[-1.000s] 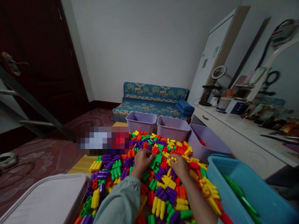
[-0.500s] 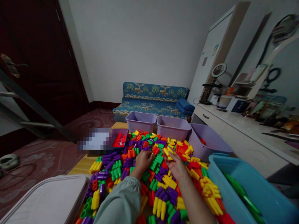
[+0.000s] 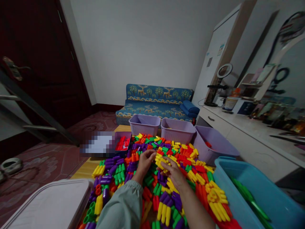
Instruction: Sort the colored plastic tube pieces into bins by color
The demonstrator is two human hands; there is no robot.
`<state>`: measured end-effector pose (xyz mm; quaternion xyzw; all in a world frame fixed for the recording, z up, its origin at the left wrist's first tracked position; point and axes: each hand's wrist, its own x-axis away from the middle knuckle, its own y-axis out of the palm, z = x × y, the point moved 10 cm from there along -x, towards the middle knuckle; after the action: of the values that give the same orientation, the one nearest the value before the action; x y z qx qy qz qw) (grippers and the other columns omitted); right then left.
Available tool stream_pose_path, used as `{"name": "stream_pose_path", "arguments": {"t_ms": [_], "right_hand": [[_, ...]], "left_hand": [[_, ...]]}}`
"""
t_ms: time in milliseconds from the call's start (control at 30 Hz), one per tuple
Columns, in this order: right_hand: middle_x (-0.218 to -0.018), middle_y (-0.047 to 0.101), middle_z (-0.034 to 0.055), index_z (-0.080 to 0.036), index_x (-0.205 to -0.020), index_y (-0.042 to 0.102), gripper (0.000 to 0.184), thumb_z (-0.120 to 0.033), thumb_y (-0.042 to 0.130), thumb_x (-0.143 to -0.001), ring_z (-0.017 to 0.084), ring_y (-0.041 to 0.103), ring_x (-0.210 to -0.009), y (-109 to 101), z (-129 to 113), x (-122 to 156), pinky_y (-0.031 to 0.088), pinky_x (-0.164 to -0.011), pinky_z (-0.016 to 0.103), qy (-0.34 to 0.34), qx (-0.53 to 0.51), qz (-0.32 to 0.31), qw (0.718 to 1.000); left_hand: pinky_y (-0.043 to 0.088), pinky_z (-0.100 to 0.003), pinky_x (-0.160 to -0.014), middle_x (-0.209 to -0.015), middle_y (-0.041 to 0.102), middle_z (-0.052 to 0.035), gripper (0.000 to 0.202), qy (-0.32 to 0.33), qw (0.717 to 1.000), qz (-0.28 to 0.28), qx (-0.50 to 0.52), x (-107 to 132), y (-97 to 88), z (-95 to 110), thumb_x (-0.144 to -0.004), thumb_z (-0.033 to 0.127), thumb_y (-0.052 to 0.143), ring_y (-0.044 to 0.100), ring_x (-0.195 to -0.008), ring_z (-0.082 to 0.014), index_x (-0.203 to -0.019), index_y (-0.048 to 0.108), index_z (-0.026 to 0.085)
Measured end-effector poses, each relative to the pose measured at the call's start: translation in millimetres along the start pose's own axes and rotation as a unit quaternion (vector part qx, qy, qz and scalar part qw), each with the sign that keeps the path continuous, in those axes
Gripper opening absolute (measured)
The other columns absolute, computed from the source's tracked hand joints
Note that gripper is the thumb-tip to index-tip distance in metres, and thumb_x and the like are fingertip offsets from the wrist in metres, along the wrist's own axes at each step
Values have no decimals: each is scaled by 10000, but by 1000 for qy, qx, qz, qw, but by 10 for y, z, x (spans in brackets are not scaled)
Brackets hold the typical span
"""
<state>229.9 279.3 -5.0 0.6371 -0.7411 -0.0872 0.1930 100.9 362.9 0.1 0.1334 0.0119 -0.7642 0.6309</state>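
A heap of colourful plastic blocks [image 3: 190, 178] in yellow, green, purple, orange and red covers the low wooden table. My right hand [image 3: 172, 171] holds a cluster of yellow blocks [image 3: 162, 161] just above the heap, palm partly up. My left hand [image 3: 145, 162], in a grey-green sleeve, has its curled fingers touching the left end of that same yellow cluster. Both hands meet over the middle of the pile.
Three lilac bins [image 3: 177, 130] line the far edge; the right one holds a red piece. A blue tub [image 3: 247, 194] with green pieces stands at right, a white lid [image 3: 47, 206] at lower left, a small tray of red blocks [image 3: 122, 143] at far left. Sofa and counter lie behind.
My right hand lifted a yellow block cluster off the heap and carried it leftward. My left hand rose from the pile to meet it.
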Motion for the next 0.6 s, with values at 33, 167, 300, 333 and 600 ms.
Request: {"name": "stream_pose_path", "arguments": {"t_ms": [33, 167, 300, 333, 600], "right_hand": [[-853, 696, 15, -237, -1096, 617, 556, -313, 788, -573, 214, 677, -716, 23, 17, -3, 498, -518, 270, 5, 11, -7, 1000], [-823, 699, 21, -247, -1155, 601, 607, -383, 769, -588, 218, 675, -684, 20, 68, -47, 493, -498, 276, 11, 32, -5, 999], [-776, 703, 25, -254, -1136, 624, 570, -387, 758, -599, 226, 674, -655, -132, 51, -127, 485, -453, 277, 0, 40, 46, 998], [-772, 704, 24, -255, -1129, 628, 556, -383, 755, -603, 224, 673, -649, -169, 9, -163, 483, -444, 272, -3, 41, 55, 998], [-749, 691, 11, -197, -932, 647, 335, -284, 731, -619, 122, 634, -553, -527, -1273, -857, 440, -409, 171, -147, -46, 174, 973]], "left_hand": [[433, -205, -521, -641, 651, -10, 293, 0, 1000, -11, -4, 8, 30, 12, -692, 394, 705, 558, -547, -109, -791, 685, 119], [420, -203, -526, -592, 628, -7, 286, 6, 999, -36, -36, 44, 101, 61, -691, 390, 710, 539, -535, -103, -733, 694, 108], [429, -214, -533, -632, 651, -18, 326, -3, 997, -49, -53, 64, 139, 27, -741, 425, 650, 562, -557, -120, -801, 704, 108], [435, -220, -534, -641, 656, -22, 335, -8, 997, -52, -58, 64, 145, 7, -749, 428, 636, 569, -557, -125, -823, 701, 108], [449, -243, -538, -694, 685, -56, 315, -9, 992, -42, -120, 43, 127, -64, -780, 390, 567, 590, -537, -138, -868, 680, 109]]}}
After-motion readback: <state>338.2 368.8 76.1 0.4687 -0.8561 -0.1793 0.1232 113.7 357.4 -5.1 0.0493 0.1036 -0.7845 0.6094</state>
